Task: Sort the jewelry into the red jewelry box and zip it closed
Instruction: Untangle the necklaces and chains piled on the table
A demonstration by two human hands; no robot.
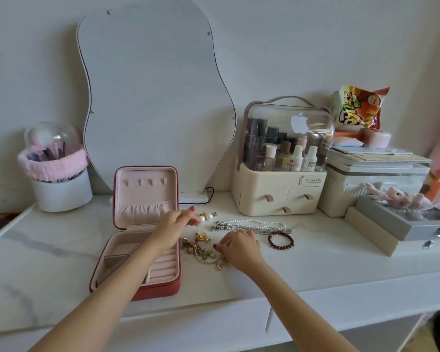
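While the red jewelry box sits open on the white marble-look tabletop, its front corner is pretty close to the table's front edge, so not much room on that side. Its pink-lined lid stands upright at the back, just in front of the wavy mirror. Open surface is mostly left of the box and along the front right — the back right is crowded by a cream makeup organizer, a ribbed white bin and a grey case.

Loose jewelry lies just right of the box: pearl earrings nearest the lid, a pearl necklace with a silver chain beside it, a dark red bead bracelet further right, and a tangled gold pile at the front.

Left hand reaches across the box's tray, fingers curled with the tips pinched together right at the pearl earrings — looks like it's touching one, but I can't tell for sure whether it actually has a grip on it. Right hand is palm down over the right side of the gold pile, fingers bent, tips down in the tangle; whether it's pinching a piece is hidden by the hand itself. Both forearms come in low over the front edge.
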